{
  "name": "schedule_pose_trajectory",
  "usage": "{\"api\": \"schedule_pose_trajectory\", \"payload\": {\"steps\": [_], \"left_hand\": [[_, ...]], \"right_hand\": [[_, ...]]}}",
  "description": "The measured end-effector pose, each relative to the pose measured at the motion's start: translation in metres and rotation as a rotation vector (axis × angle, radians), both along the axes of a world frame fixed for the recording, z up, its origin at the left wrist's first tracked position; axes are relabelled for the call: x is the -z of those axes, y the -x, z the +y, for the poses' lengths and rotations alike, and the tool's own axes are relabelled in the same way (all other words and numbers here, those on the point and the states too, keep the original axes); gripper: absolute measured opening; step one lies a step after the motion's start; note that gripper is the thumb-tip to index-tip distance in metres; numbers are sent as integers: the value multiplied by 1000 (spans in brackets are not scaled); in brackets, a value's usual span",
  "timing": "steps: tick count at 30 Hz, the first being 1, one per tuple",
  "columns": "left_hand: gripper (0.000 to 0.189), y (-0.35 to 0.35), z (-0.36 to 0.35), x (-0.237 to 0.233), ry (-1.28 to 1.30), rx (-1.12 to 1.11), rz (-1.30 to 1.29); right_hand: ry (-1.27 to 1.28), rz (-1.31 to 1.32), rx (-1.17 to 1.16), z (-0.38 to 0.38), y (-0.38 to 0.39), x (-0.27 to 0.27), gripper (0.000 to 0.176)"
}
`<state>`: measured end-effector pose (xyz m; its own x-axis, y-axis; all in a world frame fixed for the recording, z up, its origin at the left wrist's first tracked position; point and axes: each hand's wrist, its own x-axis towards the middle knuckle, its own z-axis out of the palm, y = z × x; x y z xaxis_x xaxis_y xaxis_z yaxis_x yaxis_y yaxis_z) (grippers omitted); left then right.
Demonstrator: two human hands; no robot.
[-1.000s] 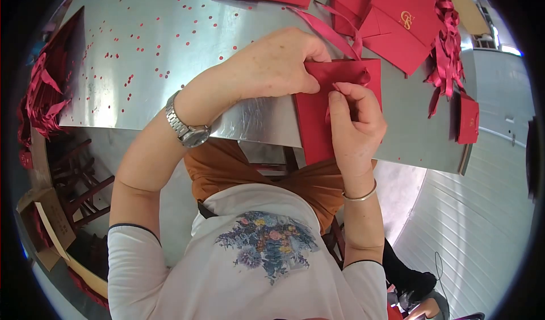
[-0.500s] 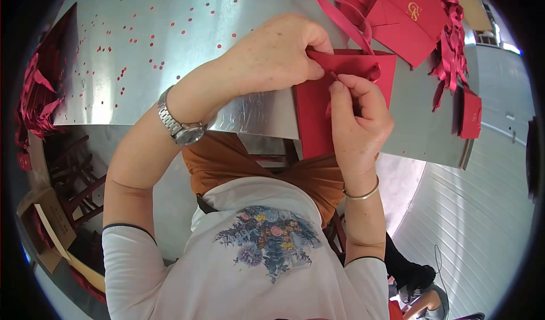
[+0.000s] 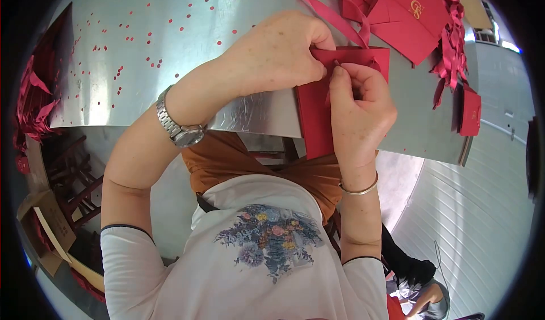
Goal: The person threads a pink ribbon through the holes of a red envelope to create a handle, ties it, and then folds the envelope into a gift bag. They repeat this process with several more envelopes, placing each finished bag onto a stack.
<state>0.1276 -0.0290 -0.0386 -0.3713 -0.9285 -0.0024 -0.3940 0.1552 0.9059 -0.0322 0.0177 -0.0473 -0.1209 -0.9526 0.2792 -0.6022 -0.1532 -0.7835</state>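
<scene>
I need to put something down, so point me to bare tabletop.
The roomiest bare table lies between the held red bag and small red bag, nearer you than the bag pile. A smaller patch separates left forearm and held bag. Crowded: the pile and the far-left ribboned stack; red dots litter the left.

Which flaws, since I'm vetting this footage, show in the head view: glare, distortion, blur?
Head view: strong fisheye curving with black corners; bright glare streaks on the metal table; floor washed out beside the right forearm; left hand and right hand look fairly sharp.
</scene>
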Motion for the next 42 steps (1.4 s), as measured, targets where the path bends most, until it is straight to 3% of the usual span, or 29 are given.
{"api": "schedule_pose_trajectory", "payload": {"steps": [5, 18, 21, 23, 24, 29, 33, 35, 42], "left_hand": [[19, 0, 1, 3, 42, -23, 16], [23, 2, 5, 0, 27, -16, 7], [23, 4, 7, 6, 115, -34, 3], [23, 4, 7, 6, 161, -45, 2], [23, 3, 7, 5, 143, -33, 14], [22, 4, 8, 5, 163, -20, 3], [21, 5, 10, 4, 125, -38, 9], [21, 6, 11, 2, 108, -52, 8], [20, 1, 8, -2, 0, -37, 42]], "right_hand": [[62, 67, -91, -1, 3, 1, 8], [60, 94, -51, -7, -2, -5, 4], [143, 225, -86, -9, -4, -8, 3], [329, 570, -152, -10, -6, -11, 4], [331, 572, -149, -10, -6, -11, 4], [206, 293, -102, -9, -2, -7, 7], [260, 415, -94, -8, -3, -7, 3], [51, 95, -38, -7, -2, -6, 3], [-50, -160, -80, -6, 12, 4, 5]]}}
